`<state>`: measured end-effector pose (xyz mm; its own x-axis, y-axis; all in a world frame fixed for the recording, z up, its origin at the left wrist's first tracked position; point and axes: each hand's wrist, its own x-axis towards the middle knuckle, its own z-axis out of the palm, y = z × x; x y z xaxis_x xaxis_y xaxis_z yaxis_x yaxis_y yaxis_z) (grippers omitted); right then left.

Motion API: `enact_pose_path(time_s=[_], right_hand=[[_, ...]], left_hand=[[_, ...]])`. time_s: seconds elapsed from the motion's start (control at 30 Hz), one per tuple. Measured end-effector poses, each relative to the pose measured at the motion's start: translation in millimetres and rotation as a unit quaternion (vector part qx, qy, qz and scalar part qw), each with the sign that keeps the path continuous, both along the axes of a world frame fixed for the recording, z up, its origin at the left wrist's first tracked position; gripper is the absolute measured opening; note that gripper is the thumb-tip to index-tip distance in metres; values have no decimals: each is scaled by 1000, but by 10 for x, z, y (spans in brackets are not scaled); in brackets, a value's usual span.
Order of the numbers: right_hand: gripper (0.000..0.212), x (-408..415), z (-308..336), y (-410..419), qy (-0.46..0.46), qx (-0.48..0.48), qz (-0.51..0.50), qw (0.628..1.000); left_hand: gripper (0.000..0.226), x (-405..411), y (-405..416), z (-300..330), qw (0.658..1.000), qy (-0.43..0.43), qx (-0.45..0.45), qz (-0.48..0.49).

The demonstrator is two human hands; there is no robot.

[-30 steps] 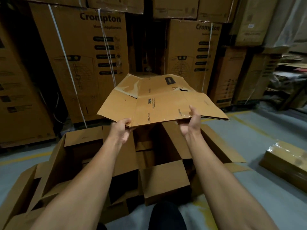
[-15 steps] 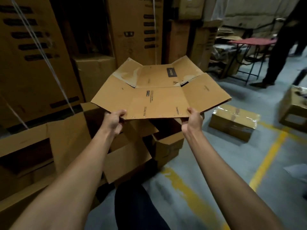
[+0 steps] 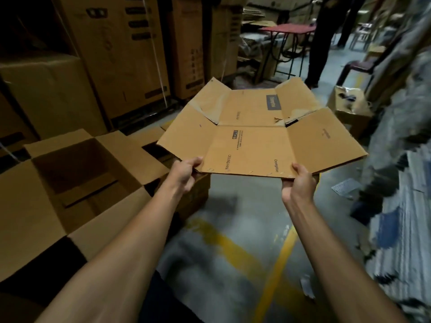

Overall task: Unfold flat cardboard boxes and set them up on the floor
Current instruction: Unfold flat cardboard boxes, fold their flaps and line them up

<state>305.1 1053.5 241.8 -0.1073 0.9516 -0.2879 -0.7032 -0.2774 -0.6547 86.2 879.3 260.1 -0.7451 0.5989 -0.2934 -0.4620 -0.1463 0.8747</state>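
A flat brown cardboard box (image 3: pixel 254 136) with printed text is held out level in front of me, above the floor, its flaps spread to both sides. My left hand (image 3: pixel 184 173) grips its near edge at the left corner. My right hand (image 3: pixel 297 183) grips the same edge at the right corner, thumb on top. Several set-up boxes with open tops (image 3: pixel 77 173) stand on the floor to the left, below the held box.
Tall stacked cartons (image 3: pixel 121 54) form a wall at the back left. A red table (image 3: pixel 286 31) and a standing person (image 3: pixel 324 38) are at the back. An open carton (image 3: pixel 349 108) sits far right. Yellow floor lines (image 3: pixel 275 271) cross the grey concrete.
The view has swung to the right, carrying the flat box with it. The open boxes now lie to the left. Both hands keep the same grip.
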Motion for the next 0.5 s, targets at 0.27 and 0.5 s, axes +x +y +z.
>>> enact_pose_path(time_s=[0.27,0.5], right_hand=[[42,741,-539,161,-47,-73,-108,990],[37,1159,-1039,98,-108,-145,-134,974]], left_hand=[[23,461,618,-614,996,-29,-33,-80],[26,772,880,-1268,984,-51,-94,-141]])
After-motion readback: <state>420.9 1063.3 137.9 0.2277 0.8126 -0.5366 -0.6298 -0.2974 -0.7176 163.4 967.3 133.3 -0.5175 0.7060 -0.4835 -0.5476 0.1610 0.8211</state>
